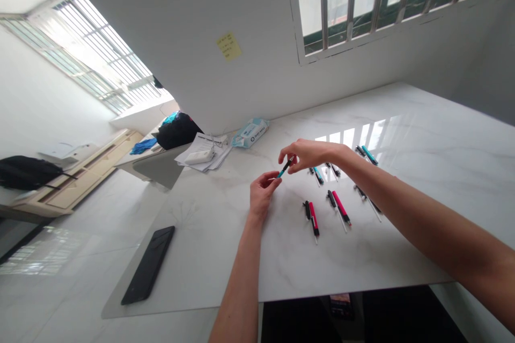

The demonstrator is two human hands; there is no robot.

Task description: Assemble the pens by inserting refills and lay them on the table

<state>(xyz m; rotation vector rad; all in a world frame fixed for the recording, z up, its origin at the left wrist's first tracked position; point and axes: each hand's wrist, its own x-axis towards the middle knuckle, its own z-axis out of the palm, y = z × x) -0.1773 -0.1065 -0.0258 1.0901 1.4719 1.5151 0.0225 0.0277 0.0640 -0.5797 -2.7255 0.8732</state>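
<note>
A teal and black pen [284, 168] is held slantwise in the air above the white table. My left hand [262, 192] pinches its lower teal end. My right hand [304, 154] has its thumb and fingers closed on the upper black part. Pen parts lie to the right on the tabletop. Nearest are a red barrel [313, 215] and a second red barrel [340, 204], each with a black piece and a thin white refill alongside. Behind my right wrist are a teal barrel [318, 175] and, farther off, another teal barrel [369, 155]. My right forearm partly hides other dark parts.
A black phone [148, 265] rests near the table's left front corner. Toward the back are papers [209, 150] with a white device [200, 157] on them, and a wipes packet [251, 133] by the wall. A yellow note [229, 46] sticks to the wall.
</note>
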